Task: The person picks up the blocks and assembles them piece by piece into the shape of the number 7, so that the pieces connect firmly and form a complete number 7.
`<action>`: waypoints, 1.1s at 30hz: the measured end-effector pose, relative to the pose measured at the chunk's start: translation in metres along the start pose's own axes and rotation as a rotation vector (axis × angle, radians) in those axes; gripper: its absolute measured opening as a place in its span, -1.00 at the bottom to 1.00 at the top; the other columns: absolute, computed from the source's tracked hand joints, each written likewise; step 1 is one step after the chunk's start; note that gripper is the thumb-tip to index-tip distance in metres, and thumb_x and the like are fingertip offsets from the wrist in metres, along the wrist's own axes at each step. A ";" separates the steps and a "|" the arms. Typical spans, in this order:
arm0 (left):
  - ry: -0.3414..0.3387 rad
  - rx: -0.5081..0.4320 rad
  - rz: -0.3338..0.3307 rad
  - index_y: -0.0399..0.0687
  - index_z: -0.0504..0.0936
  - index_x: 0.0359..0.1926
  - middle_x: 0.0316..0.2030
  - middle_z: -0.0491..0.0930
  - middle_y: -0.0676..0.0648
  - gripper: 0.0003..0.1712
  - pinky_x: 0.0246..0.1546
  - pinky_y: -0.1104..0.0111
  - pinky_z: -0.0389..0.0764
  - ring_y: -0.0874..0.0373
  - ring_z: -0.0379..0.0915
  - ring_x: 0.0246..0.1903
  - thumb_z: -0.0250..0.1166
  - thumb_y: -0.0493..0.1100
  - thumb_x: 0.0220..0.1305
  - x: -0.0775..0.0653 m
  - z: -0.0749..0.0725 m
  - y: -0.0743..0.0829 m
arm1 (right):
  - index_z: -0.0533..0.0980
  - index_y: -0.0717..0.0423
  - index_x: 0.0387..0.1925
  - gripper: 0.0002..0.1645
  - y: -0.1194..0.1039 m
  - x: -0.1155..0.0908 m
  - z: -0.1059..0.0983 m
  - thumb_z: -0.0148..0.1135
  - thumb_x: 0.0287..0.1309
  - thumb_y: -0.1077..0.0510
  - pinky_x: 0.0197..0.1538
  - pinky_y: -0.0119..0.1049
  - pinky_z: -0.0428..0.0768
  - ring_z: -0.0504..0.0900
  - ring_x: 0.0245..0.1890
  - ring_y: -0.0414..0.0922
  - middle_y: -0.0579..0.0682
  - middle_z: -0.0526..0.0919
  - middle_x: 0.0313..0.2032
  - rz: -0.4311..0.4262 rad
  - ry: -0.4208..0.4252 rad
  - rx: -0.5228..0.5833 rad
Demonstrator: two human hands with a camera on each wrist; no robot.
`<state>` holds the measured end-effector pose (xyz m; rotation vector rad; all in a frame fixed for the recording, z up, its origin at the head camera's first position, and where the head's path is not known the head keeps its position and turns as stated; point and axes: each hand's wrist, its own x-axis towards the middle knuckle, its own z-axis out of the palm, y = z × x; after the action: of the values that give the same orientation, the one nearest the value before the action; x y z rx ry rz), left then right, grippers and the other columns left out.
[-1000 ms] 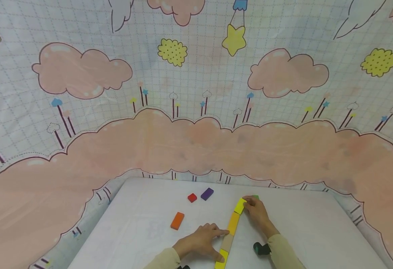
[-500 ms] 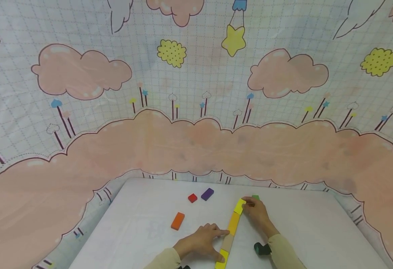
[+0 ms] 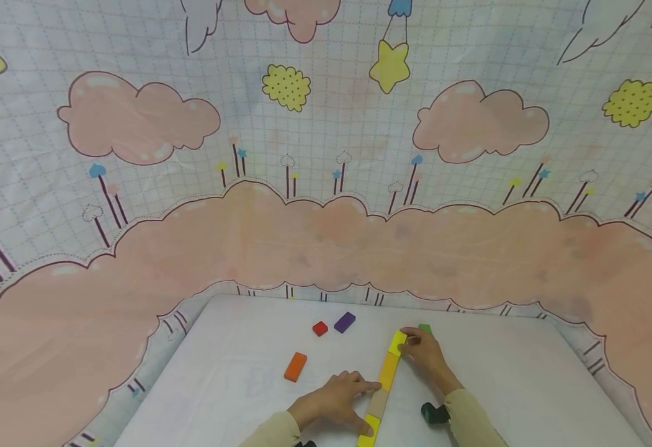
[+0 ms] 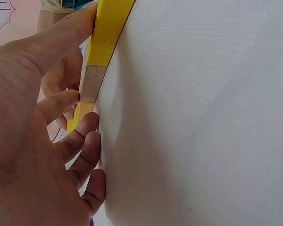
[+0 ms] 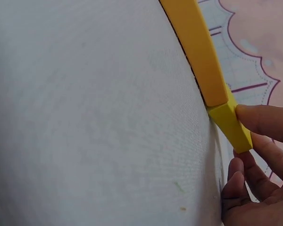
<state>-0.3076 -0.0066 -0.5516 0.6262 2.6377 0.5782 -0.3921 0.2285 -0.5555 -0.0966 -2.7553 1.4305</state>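
Note:
A straight row of blocks runs away from me on the white table (image 3: 236,347). From near to far it holds a yellow block (image 3: 367,433), a plain wooden block (image 3: 378,405), an amber block (image 3: 388,371) and a second yellow block (image 3: 396,342). My left hand (image 3: 334,398) spans the row's left side; its thumb touches the near yellow block and its index fingertip presses where wood and amber meet. The other fingers lie loosely on the tabletop. At the far end, my right hand (image 3: 426,357) pinches the far yellow block (image 5: 231,125), which meets the amber block (image 5: 198,52).
Left of the row lie an orange block (image 3: 295,367), a small red block (image 3: 320,328) and a purple block (image 3: 345,322). A green block (image 3: 425,328) shows partly behind my right hand. A dark rounded object (image 3: 434,414) is at the right sleeve. A cartoon-printed cloth (image 3: 326,242) hangs behind.
The far yellow block has turned slightly and now lines up more closely with the amber block, my right hand shifting with it. The left hand stays in place.

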 end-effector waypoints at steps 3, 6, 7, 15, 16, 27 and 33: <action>0.001 0.003 0.001 0.78 0.34 0.28 0.01 0.46 0.26 -0.15 0.07 0.09 0.55 0.23 0.29 -0.09 0.52 0.24 -0.06 0.000 0.000 0.000 | 0.56 0.13 0.10 -0.55 0.001 -0.001 0.000 0.32 0.13 0.22 -0.02 -0.16 0.58 0.51 -0.06 0.00 0.12 0.60 -0.06 0.012 -0.004 0.003; 0.003 0.007 0.004 0.78 0.34 0.27 0.01 0.46 0.27 -0.15 0.07 0.10 0.54 0.24 0.29 -0.09 0.52 0.24 -0.06 -0.001 0.000 0.000 | 0.55 0.14 0.11 -0.55 0.002 -0.001 0.000 0.32 0.14 0.22 -0.02 -0.16 0.57 0.51 -0.06 0.00 0.12 0.60 -0.06 0.024 -0.010 0.007; 0.003 0.007 0.003 0.78 0.34 0.27 0.01 0.46 0.27 -0.15 0.07 0.10 0.54 0.24 0.29 -0.09 0.52 0.24 -0.06 -0.001 0.000 0.000 | 0.56 0.13 0.10 -0.55 0.001 -0.001 0.000 0.32 0.14 0.22 -0.01 -0.15 0.57 0.51 -0.06 0.00 0.12 0.60 -0.06 0.027 -0.011 0.005; 0.005 0.014 0.005 0.77 0.34 0.27 0.00 0.46 0.27 -0.16 0.07 0.13 0.55 0.25 0.29 -0.09 0.52 0.23 -0.05 -0.004 -0.002 0.002 | 0.57 0.13 0.11 -0.55 0.000 -0.003 0.001 0.29 0.15 0.21 0.03 -0.10 0.56 0.51 -0.05 0.01 0.13 0.61 -0.04 0.015 -0.029 -0.013; 0.004 0.013 0.007 0.77 0.35 0.27 0.00 0.46 0.27 -0.16 0.06 0.14 0.54 0.26 0.29 -0.10 0.52 0.23 -0.05 -0.005 -0.003 0.002 | 0.57 0.13 0.12 -0.55 0.000 -0.003 0.001 0.28 0.15 0.21 0.04 -0.09 0.55 0.51 -0.05 0.02 0.13 0.61 -0.04 0.013 -0.031 -0.014; 0.002 -0.005 0.023 0.74 0.36 0.28 0.00 0.47 0.26 -0.17 0.05 0.17 0.55 0.27 0.29 -0.11 0.52 0.23 -0.04 -0.008 -0.004 0.004 | 0.57 0.16 0.11 -0.55 0.002 -0.006 0.000 0.29 0.15 0.20 0.20 0.08 0.51 0.52 0.09 0.14 0.23 0.59 0.09 -0.029 -0.045 -0.069; 0.006 -0.001 0.013 0.75 0.36 0.27 -0.01 0.47 0.26 -0.17 0.04 0.16 0.55 0.26 0.30 -0.12 0.52 0.23 -0.05 -0.007 -0.006 0.004 | 0.55 0.16 0.13 -0.54 0.004 -0.003 0.002 0.29 0.17 0.19 0.23 0.09 0.49 0.52 0.14 0.17 0.23 0.58 0.13 -0.053 -0.043 -0.092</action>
<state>-0.3028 -0.0083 -0.5431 0.6433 2.6410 0.5859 -0.3895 0.2291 -0.5601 0.0044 -2.8348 1.3095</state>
